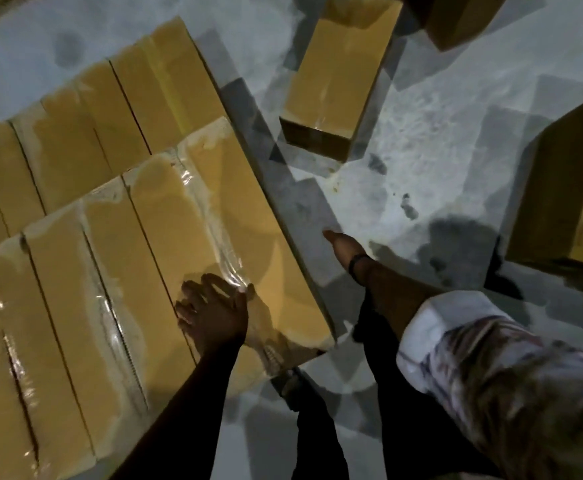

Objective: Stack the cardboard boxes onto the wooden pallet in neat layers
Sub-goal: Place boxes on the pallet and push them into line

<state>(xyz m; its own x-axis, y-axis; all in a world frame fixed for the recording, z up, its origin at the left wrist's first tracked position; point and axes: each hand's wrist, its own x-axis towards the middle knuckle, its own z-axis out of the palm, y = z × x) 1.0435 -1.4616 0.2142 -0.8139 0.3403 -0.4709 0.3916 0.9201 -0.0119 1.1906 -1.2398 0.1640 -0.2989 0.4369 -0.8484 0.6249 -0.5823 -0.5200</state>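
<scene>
Stack (85, 174) well filled, loose boxes (331, 81) left on floor (439, 133). Left hand (214, 313) flat on corner box (248, 220); right hand (340, 245) grip unclear.

Dim, soft and smeary throughout. Light from above bleaches the floor (456, 150) and throws overlapping hard-edged shadows across it. Glare streaks the tape (229, 261) on the boxes (165, 216). The left hand (214, 313) is nearly a silhouette. Lines bow toward the edges.

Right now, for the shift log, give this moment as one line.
left hand: flat on taped cardboard box | right hand: open, over floor beside stack | loose cardboard boxes: on floor
</scene>
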